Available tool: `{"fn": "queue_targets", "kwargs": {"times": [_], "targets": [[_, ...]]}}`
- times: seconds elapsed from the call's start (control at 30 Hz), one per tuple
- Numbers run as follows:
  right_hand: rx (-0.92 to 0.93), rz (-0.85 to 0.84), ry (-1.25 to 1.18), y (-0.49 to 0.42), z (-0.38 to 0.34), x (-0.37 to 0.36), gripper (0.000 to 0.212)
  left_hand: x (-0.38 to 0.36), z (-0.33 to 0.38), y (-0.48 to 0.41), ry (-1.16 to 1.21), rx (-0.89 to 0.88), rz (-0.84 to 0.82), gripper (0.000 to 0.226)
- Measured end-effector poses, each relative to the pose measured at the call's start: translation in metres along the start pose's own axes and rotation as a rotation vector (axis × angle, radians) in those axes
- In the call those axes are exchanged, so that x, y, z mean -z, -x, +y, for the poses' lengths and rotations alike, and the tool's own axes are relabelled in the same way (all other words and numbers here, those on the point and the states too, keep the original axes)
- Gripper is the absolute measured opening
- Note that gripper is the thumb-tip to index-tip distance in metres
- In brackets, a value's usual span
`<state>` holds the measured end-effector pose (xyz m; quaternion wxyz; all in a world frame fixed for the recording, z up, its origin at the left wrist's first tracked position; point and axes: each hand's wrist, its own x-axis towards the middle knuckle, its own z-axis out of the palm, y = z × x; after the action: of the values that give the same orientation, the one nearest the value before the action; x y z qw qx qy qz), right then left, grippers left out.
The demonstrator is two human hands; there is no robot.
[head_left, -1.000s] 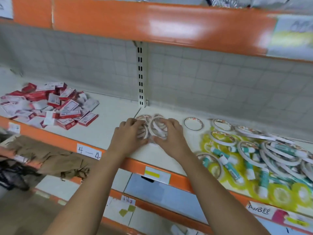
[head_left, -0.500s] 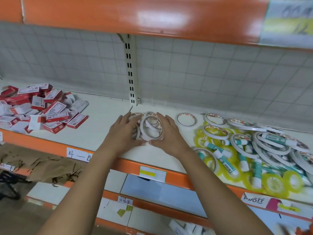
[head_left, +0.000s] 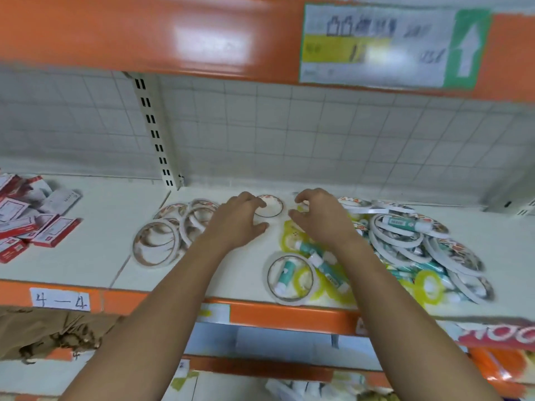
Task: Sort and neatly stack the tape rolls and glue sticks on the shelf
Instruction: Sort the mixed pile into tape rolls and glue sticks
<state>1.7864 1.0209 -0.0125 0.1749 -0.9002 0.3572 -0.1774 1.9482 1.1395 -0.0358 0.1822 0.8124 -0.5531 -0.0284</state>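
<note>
Several thin white tape rolls (head_left: 173, 230) lie loosely grouped on the white shelf (head_left: 237, 273), left of my hands. One single white roll (head_left: 270, 206) lies flat farther back; the fingertips of my left hand (head_left: 238, 219) are at its left rim, loosely curled, gripping nothing. My right hand (head_left: 320, 219) hovers with curled fingers over the left edge of a mixed pile (head_left: 411, 244) of white rolls, yellow rolls (head_left: 291, 240) and teal-and-white glue sticks (head_left: 328, 269). It holds nothing that I can see. Another glue stick (head_left: 285, 274) lies inside a roll near the front edge.
Red and white boxes (head_left: 37, 218) are heaped at the far left. A slotted metal upright (head_left: 153, 131) stands at the tiled back wall. The orange upper shelf beam (head_left: 144, 33) with a price label (head_left: 376, 44) hangs overhead. The front rail carries a "4—4" tag (head_left: 59, 299).
Both hands let go of the grouped white rolls and moved right and back, to the single roll and the pile's edge. The view shifted right and closer.
</note>
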Motion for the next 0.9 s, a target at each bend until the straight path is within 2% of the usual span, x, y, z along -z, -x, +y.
{"fn": "queue_targets", "kwargs": {"times": [0.17,0.23,0.37,0.57,0.7,0.8,0.9], "targets": [[-0.065,-0.218,0.157,-0.008,0.027,-0.006,0.069,-0.014,0.008,-0.021,-0.042,0.034,-0.037,0.054],[-0.067,-0.283,0.164,-0.008,0.032,-0.011,0.071,-0.017,0.009,-0.025,-0.042,0.051,-0.028,0.055],[0.001,-0.190,0.081,-0.006,0.038,-0.009,0.061,-0.023,0.010,-0.034,-0.064,0.084,-0.076,0.063],[0.059,0.065,-0.084,0.020,0.025,0.008,0.069,-0.029,0.015,-0.058,-0.071,0.145,-0.161,0.082],[0.090,0.170,-0.078,0.042,0.009,0.016,0.063,-0.035,0.012,-0.065,-0.028,0.166,-0.205,0.074],[0.077,0.206,-0.109,0.058,-0.001,0.015,0.065,-0.026,0.015,-0.053,0.010,0.152,-0.154,0.077],[0.064,0.255,-0.162,0.065,-0.011,0.010,0.065,-0.004,0.016,-0.027,0.083,0.088,-0.002,0.086]]}}
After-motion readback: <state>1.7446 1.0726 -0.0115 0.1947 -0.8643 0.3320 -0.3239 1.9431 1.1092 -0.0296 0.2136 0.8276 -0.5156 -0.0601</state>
